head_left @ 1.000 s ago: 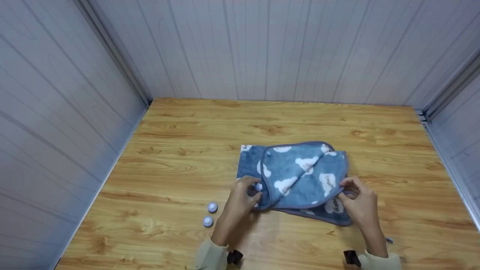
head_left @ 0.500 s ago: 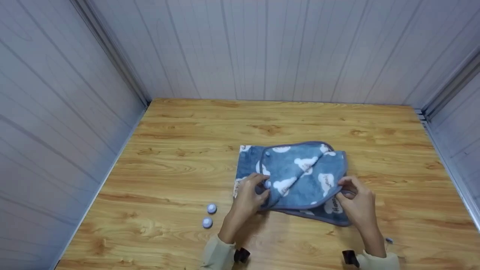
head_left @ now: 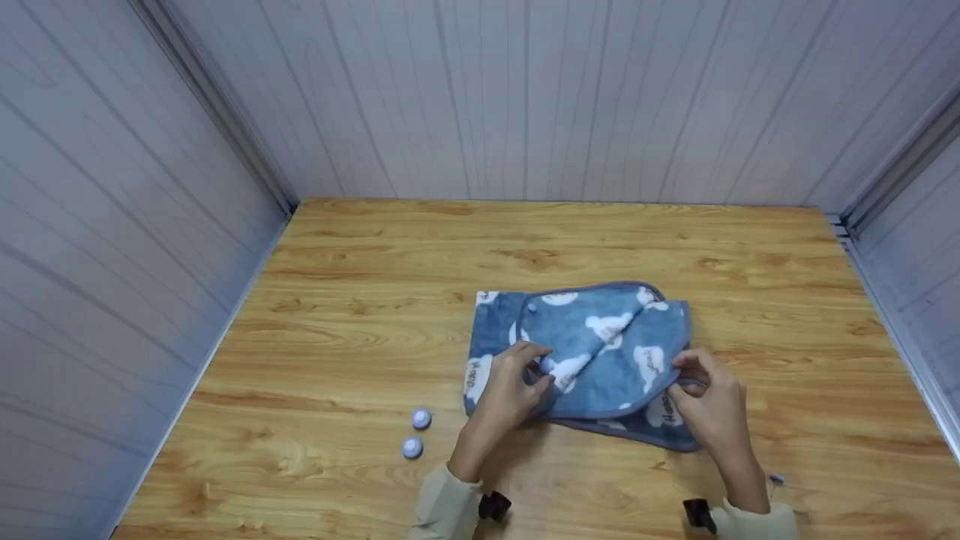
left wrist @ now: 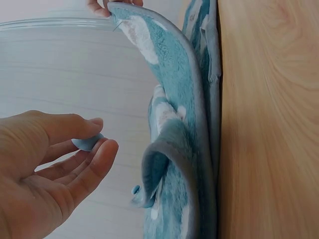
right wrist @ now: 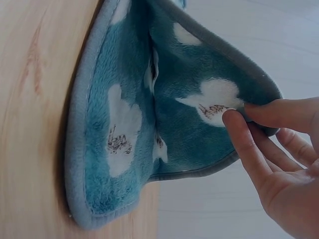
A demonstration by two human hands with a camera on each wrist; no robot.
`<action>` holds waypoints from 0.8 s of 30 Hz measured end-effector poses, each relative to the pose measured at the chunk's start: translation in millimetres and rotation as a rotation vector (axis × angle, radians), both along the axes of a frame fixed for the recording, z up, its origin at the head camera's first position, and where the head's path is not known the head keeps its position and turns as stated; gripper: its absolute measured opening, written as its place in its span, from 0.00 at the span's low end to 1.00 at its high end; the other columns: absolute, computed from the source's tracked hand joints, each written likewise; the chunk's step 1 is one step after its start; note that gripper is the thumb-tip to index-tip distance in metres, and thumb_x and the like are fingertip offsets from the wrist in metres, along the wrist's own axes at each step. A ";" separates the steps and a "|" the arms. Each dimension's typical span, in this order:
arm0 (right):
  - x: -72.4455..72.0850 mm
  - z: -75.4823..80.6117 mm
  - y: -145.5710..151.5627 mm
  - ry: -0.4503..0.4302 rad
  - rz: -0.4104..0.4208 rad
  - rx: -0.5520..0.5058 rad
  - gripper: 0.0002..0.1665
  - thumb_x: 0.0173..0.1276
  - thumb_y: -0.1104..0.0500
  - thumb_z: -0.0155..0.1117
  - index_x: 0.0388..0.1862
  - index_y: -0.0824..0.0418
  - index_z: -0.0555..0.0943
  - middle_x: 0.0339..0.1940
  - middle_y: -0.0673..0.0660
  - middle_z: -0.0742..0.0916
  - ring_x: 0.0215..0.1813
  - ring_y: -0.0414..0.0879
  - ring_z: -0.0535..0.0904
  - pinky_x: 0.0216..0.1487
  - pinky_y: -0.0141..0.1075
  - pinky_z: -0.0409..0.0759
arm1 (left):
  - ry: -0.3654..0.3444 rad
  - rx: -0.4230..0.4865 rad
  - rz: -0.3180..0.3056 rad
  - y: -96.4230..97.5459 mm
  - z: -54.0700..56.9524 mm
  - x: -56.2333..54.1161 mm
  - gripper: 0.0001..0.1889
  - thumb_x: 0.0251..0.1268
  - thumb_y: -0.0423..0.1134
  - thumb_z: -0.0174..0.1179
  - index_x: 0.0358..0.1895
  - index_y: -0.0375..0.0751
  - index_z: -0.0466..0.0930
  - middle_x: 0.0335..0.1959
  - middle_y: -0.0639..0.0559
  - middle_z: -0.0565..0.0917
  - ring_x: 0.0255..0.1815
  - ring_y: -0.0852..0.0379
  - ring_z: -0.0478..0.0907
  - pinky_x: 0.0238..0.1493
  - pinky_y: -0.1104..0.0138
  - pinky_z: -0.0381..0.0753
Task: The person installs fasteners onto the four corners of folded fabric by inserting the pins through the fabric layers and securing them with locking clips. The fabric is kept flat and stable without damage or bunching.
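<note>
A folded blue fleece cloth (head_left: 585, 322) with white bear patches and grey edging lies on the wooden table. My left hand (head_left: 511, 382) is above its left part, pinching a small round blue cap (left wrist: 87, 143) between thumb and fingers, apart from the cloth in the left wrist view. With thumb and fingers my right hand (head_left: 712, 401) pinches the cloth's right corner, raised off the layer below in the right wrist view. A thin pin-like point (left wrist: 117, 26) shows near that corner in the left wrist view. A small blue knob (head_left: 532, 308) sits on the cloth's upper left.
Two pale blue round caps, the upper cap (head_left: 421, 418) and the lower cap (head_left: 412, 447), lie left of my left forearm. A small blue-headed pin (head_left: 777, 479) is beside my right wrist. Pale panel walls (head_left: 480, 97) border the wooden table (head_left: 360, 300).
My left hand has moved right over the cloth with the cap, away from the cloth's left edge. The right hand keeps its pinch on the corner, almost still.
</note>
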State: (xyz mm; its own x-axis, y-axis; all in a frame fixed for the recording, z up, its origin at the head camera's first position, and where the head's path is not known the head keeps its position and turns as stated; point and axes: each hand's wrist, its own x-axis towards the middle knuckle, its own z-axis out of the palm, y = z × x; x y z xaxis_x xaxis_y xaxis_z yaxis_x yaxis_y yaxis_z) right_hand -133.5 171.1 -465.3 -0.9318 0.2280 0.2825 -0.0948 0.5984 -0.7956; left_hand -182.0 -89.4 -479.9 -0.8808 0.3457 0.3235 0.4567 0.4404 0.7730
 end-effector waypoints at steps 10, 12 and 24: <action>-0.7 1.1 -1.7 0.011 0.012 0.012 0.15 0.48 0.79 0.62 0.35 0.66 0.79 0.35 0.58 0.85 0.37 0.35 0.80 0.32 0.20 0.76 | -0.003 0.017 -0.012 8.4 -0.7 -0.3 0.16 0.53 0.25 0.66 0.48 0.33 0.81 0.41 0.42 0.82 0.32 0.58 0.81 0.33 0.69 0.81; -0.5 1.4 -1.9 0.006 0.018 0.011 0.15 0.49 0.78 0.61 0.35 0.66 0.79 0.35 0.58 0.85 0.37 0.39 0.82 0.32 0.20 0.76 | -0.003 0.022 -0.016 9.7 -1.4 -0.6 0.17 0.53 0.24 0.66 0.48 0.33 0.81 0.41 0.43 0.82 0.32 0.58 0.81 0.32 0.68 0.81; -1.1 2.3 -3.6 0.002 0.038 0.010 0.15 0.51 0.78 0.61 0.37 0.66 0.78 0.37 0.59 0.85 0.40 0.52 0.83 0.34 0.20 0.76 | -0.008 0.012 -0.049 21.9 2.8 -1.2 0.17 0.54 0.25 0.66 0.49 0.34 0.81 0.42 0.43 0.82 0.32 0.60 0.80 0.34 0.66 0.81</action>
